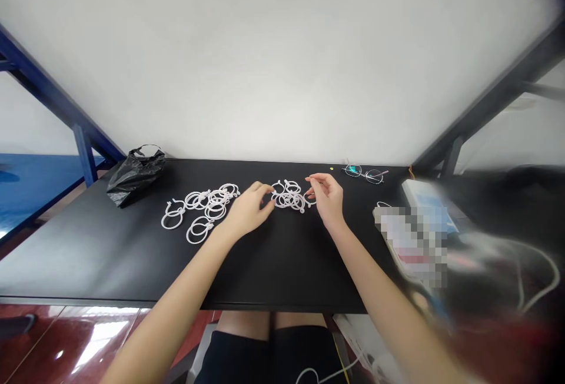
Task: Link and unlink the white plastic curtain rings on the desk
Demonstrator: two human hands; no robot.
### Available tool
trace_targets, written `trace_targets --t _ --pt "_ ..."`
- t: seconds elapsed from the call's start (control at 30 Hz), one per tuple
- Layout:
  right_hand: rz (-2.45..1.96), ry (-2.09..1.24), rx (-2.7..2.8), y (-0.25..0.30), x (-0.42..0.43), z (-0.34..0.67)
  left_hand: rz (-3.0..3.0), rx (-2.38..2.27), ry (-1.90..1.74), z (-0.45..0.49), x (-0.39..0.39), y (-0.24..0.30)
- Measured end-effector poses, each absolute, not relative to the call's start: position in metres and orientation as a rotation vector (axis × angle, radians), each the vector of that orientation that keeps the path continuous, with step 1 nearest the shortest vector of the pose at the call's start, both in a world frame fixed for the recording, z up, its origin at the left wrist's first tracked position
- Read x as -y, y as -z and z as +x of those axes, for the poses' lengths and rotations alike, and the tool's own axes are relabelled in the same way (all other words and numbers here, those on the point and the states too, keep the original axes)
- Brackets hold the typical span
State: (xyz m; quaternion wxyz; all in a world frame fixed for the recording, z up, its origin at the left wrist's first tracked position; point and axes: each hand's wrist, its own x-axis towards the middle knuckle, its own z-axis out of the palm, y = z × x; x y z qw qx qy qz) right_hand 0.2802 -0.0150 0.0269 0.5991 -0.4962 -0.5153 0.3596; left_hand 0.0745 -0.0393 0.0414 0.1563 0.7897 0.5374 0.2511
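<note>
A small heap of white plastic open rings point(289, 199), like curtain rings, lies on the black table between my hands. At the heap's left edge is my left hand point(251, 209), its thumb and fingers apart, the fingertips close to a ring. My right hand point(326, 196) is at the right edge with thumb and forefinger drawn together. One white ring point(310, 200) shows beside its fingers, partly hidden; whether they grip it is unclear. Left of my left hand, a larger spread of white rings point(216, 204) lies on the table, several linked in pairs or overlapping.
A black plastic bag point(136, 173) stands at the table's back left. Eyeglasses point(374, 176) and a tiny yellow piece point(331, 168) lie near the wall. To the right are a blurred-out packet point(412, 243), a white box point(424, 196) and a cable. Metal frame bars point(83, 149) flank the table.
</note>
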Motion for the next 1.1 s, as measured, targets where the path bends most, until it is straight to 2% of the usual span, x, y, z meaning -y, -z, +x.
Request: trace_targets --t 0.23,0.37,0.67,1.1 --pt "-1.315 -0.429 1.800 -0.017 0.013 0.288 2.307 -1.542 -0.570 0.103 0.003 -0.017" --pt "-1.291 -0.520 2.019 -0.012 0.017 0.281 2.234 -1.528 -0.624 0.099 0.005 -0.007" --pt "-1.352 -0.597 1.918 -0.001 0.012 0.278 2.025 -1.550 -0.764 0.092 0.004 -0.010" --pt "-1.323 -0.620 1.469 -0.002 0.012 0.272 1.210 -1.303 -1.116 0.086 -0.005 -0.016"
